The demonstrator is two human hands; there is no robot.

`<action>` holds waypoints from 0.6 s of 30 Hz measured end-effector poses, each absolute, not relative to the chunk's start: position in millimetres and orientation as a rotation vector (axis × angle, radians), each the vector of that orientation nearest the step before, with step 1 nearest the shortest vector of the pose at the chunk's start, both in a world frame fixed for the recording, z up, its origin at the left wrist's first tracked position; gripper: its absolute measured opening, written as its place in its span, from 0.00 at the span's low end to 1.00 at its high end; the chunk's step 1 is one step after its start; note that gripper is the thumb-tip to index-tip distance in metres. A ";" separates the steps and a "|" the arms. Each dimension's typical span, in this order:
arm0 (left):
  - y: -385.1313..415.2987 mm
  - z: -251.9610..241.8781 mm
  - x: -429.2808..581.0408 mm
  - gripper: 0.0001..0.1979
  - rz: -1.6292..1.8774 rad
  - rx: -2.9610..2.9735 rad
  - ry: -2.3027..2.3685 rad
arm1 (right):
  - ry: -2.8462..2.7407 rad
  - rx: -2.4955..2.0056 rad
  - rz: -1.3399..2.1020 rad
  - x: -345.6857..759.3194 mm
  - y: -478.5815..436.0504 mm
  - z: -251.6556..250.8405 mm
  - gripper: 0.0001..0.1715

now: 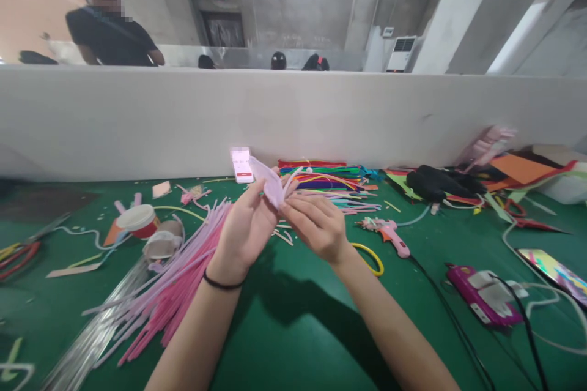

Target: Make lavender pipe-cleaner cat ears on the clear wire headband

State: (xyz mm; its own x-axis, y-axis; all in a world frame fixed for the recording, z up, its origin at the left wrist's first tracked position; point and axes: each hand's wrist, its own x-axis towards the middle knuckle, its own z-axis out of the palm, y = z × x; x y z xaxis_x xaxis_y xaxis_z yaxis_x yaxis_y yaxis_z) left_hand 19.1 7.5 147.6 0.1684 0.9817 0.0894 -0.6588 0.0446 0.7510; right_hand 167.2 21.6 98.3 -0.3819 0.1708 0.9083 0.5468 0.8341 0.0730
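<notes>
Above the middle of the green table, both hands meet at a pale lilac petal-shaped piece [273, 188] that looks made of fuzzy pipe cleaners. My left hand [247, 223] holds it from the left, thumb and fingers around its side. From the right, my right hand [321, 226] pinches its lower end with the fingertips, where a thin lilac stem end [293, 178] sticks up. Part of the piece is hidden by the fingers. Close to my left forearm lies a big bundle of pink and lilac pipe cleaners [183, 281].
Multicoloured pipe cleaners [321, 178] lie behind the hands, near a phone [242, 166] against the white partition [293, 122]. A pink glue gun [387, 235], yellow ring [370, 259] and purple power strip [481, 296] sit at right. Scissors [22, 253] and a paper cup [140, 223] are left.
</notes>
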 end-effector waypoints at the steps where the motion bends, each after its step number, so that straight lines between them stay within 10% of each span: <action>1: 11.1 146.5 17.8 0.14 1.368 0.719 0.504 | -1.996 -0.543 -0.414 165.1 24.5 97.7 0.16; 18: 49.2 125.7 -24.2 0.08 1.386 0.511 0.473 | -2.175 -1.618 0.379 243.5 24.5 97.1 0.16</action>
State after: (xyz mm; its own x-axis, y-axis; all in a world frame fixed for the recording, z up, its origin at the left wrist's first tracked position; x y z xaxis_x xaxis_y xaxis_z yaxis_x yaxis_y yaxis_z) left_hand -24.2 49.2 125.7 0.1263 0.9919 -0.0158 -0.7949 0.1107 0.5966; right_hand 243.5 24.5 97.1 -0.2486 0.9560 0.1558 0.8471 0.2926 -0.4436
